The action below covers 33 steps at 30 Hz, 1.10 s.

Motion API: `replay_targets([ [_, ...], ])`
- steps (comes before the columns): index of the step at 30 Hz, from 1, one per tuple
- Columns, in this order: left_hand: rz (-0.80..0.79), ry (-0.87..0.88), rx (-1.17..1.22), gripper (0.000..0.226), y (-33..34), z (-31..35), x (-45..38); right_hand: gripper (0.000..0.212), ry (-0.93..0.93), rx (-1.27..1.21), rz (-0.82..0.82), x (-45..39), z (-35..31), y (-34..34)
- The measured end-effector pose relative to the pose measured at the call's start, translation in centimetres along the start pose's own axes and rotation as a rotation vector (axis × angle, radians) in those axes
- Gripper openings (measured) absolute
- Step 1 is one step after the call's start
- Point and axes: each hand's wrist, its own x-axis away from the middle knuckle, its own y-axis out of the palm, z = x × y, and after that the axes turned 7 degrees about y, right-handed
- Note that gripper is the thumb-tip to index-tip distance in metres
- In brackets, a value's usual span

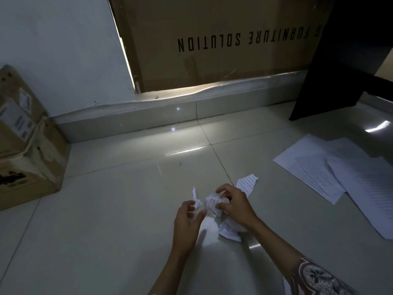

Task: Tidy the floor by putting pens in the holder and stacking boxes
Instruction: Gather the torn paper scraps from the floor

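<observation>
Right hand (232, 204) curled around crumpled paper (214, 200), left hand (187, 218) half-open beside it.

Glossy tiled floor (119, 209), crumpled paper (214, 201), matt cardboard boxes (32, 167).

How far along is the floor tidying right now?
Done, apparently: two cardboard boxes sit stacked at the left wall. In hand: the right hand grips crumpled paper, while the left hand hovers beside it, open. Left: loose printed sheets and a torn scrap lie on the floor. No pens or holder are in view, so that part can't be judged.
</observation>
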Motion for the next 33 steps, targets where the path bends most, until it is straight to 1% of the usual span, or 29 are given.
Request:
replay_targets([
  [2, -0.004, -0.029, 0.130, 0.015, 0.0, 0.8, -0.1, 0.028, -0.017, -0.022, -0.094, 0.5, -1.1, -0.3],
  [4, 0.034, -0.032, 0.185, 0.010, -0.1, 1.1, -0.1, 0.026, -0.037, -0.001, -0.206, 0.5, -2.1, -0.1],
  [6, 0.102, -0.051, 0.201, 0.016, -0.3, 0.8, 0.0, 0.021, -0.057, 0.005, -0.281, 0.2, -2.7, 0.4],
  [7, 0.148, -0.069, 0.207, 0.018, -0.7, 0.6, 0.0, 0.017, -0.058, -0.026, -0.278, -0.1, -2.9, 0.9],
  [9, 0.246, -0.106, 0.210, 0.019, -1.7, -0.1, 0.2, 0.011, -0.033, -0.061, -0.180, -1.1, -3.3, 1.8],
  [10, 0.287, -0.125, 0.206, 0.016, -2.4, -0.5, 0.3, 0.014, -0.022, -0.020, -0.116, -1.7, -3.4, 2.5],
  [11, 0.321, -0.135, 0.201, 0.014, -3.0, -1.0, 0.4, 0.020, 0.000, 0.067, -0.069, -2.3, -3.3, 3.3],
  [13, 0.371, -0.140, 0.185, 0.014, -4.5, -1.9, 0.7, 0.028, 0.003, 0.344, -0.030, -3.0, -2.9, 4.9],
  [14, 0.396, -0.140, 0.177, 0.016, -5.2, -2.3, 0.8, 0.028, -0.036, 0.464, 0.002, -2.9, -2.9, 5.7],
  [15, 0.417, -0.141, 0.174, 0.018, -5.8, -2.7, 0.9, 0.027, -0.085, 0.528, 0.050, -3.0, -2.4, 6.6],
  [16, 0.436, -0.148, 0.182, 0.019, -6.3, -3.0, 1.1, 0.028, -0.143, 0.529, 0.115, -3.1, -1.8, 7.4],
  [17, 0.451, -0.153, 0.204, 0.018, -6.7, -3.1, 1.3, 0.032, -0.116, 0.499, 0.127, -3.3, -1.2, 8.0],
  [19, 0.458, -0.141, 0.227, 0.016, -7.4, -3.1, 1.9, 0.041, 0.064, 0.388, 0.041, -3.4, -1.0, 8.3],
  [20, 0.456, -0.124, 0.208, 0.022, -7.6, -3.0, 2.1, 0.041, 0.105, 0.367, -0.013, -3.3, -1.1, 8.2],
  [21, 0.445, -0.097, 0.182, 0.030, -7.7, -2.9, 2.3, 0.038, 0.092, 0.344, -0.040, -3.1, -1.4, 8.1],
  [23, 0.413, -0.063, 0.146, 0.039, -7.8, -2.7, 2.3, 0.026, -0.041, 0.277, -0.055, -2.2, -2.5, 7.9],
  [24, 0.397, -0.054, 0.142, 0.038, -7.7, -2.5, 2.3, 0.019, -0.114, 0.249, -0.081, -1.4, -3.4, 7.8],
  [26, 0.365, -0.046, 0.113, 0.031, -7.0, -2.1, 2.1, 0.014, -0.216, 0.201, -0.163, 0.1, -4.6, 8.0],
  [29, 0.350, -0.043, 0.142, 0.036, -5.5, -1.1, 1.9, 0.019, -0.250, 0.175, -0.213, 1.4, -5.0, 8.4],
  [31, 0.342, -0.060, 0.207, 0.031, -4.5, -0.3, 1.8, 0.027, -0.237, 0.183, -0.225, 2.0, -4.6, 8.0],
  [33, 0.346, -0.045, 0.247, 0.025, -4.0, 0.2, 1.8, 0.029, -0.240, 0.177, -0.248, 2.3, -4.4, 7.1],
])
